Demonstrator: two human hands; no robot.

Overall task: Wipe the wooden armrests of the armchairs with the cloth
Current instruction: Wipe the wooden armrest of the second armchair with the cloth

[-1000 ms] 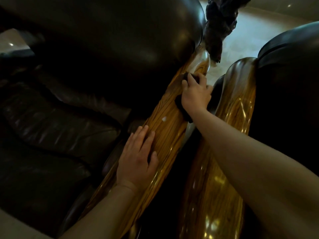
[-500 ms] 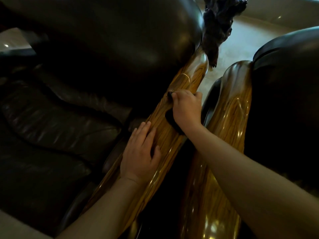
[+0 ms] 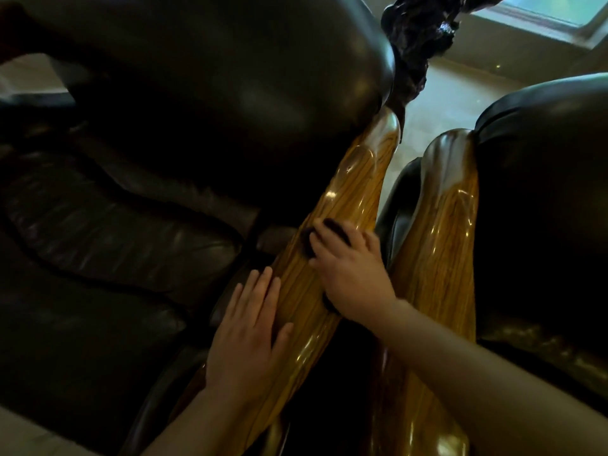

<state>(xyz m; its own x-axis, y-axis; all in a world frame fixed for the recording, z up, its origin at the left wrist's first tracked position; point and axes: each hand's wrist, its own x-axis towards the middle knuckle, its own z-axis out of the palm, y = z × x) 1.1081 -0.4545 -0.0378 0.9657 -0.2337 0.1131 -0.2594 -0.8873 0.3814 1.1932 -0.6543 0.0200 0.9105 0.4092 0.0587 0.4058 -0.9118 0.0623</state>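
Two glossy wooden armrests run side by side up the middle of the view. On the left armrest [image 3: 355,189], my right hand [image 3: 352,274] presses a dark cloth [image 3: 332,230] against the wood; only the cloth's edges show around my fingers. My left hand [image 3: 250,327] lies flat with fingers spread on the same armrest, lower down and just left of the right hand, holding nothing. The right armrest [image 3: 447,232] stands untouched beside my right forearm.
A dark leather armchair [image 3: 115,225] fills the left, its padded back [image 3: 230,67] above. A second dark leather chair [image 3: 543,179] is at the right. A dark carved wooden piece [image 3: 418,37] rises behind the armrests, with pale floor [image 3: 450,97] beyond.
My right hand has slid the cloth down the left armrest from its upper end toward me, ending close to the left hand. The left hand has stayed in place.
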